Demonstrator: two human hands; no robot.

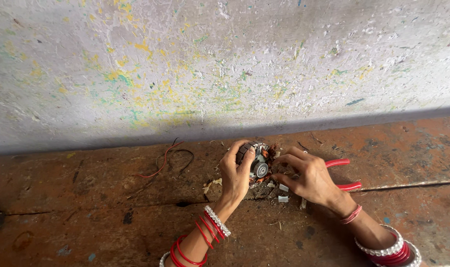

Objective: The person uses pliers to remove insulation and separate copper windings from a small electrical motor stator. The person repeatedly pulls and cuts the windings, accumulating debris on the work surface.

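A small round motor part (pixel 259 167) with copper windings and a metal bearing in the middle stands on a worn brown wooden board (pixel 86 217). My left hand (pixel 235 174) grips its left side, fingers curled over the top. My right hand (pixel 306 177) reaches in from the right, fingertips touching the copper wires at its right edge. Pliers with red handles (pixel 344 174) lie under and behind my right hand. Both wrists wear red and white bangles.
A rough white wall (pixel 225 64) with yellow and green paint flecks rises right behind the board. Loose red and black wires (pixel 166 159) lie to the left. Small scraps (pixel 283 199) and debris lie around the part. A thin rod (pixel 407 186) lies at the right.
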